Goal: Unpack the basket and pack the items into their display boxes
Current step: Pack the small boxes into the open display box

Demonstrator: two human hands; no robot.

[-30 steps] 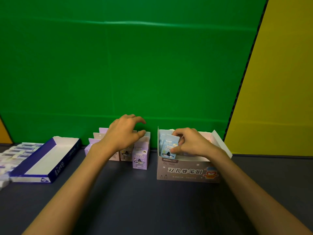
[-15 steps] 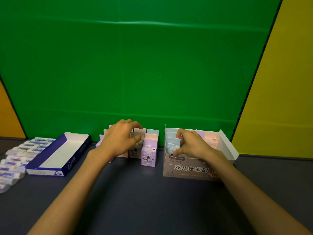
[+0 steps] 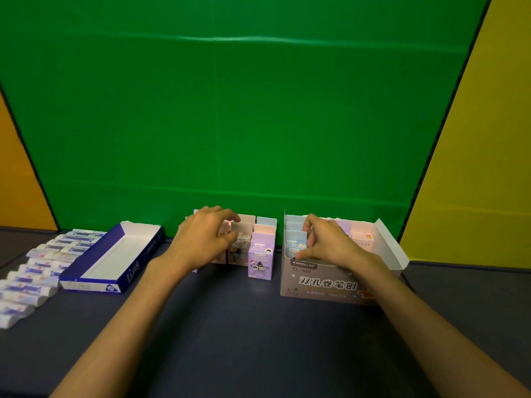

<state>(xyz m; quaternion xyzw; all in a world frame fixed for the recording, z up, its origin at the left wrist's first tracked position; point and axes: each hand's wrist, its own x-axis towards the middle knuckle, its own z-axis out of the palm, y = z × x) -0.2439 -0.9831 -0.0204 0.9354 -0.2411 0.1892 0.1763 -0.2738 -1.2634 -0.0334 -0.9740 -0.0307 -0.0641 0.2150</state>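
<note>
A grey display box (image 3: 324, 285) with printed characters stands open at the right and holds several small pastel boxes upright. My right hand (image 3: 330, 247) reaches into its left end and pinches a light-blue small box (image 3: 294, 244) between thumb and fingers. To the left, a cluster of small pastel boxes stands on the dark table, with a purple box (image 3: 260, 259) at its front. My left hand (image 3: 202, 239) is over this cluster, thumb and fingers curled around a pale small box (image 3: 241, 234); the boxes under the palm are hidden.
A blue-and-white tray box (image 3: 115, 261) lies open at the left. Beside it, rows of several white-and-blue wrapped items (image 3: 37, 271) run toward the left edge. A green backdrop rises behind the table, and a bare dark tabletop (image 3: 258, 340) lies in front.
My right hand has lowered the light-blue box deeper into the grey display box. My left hand has come down onto the cluster and closed its fingers on a box.
</note>
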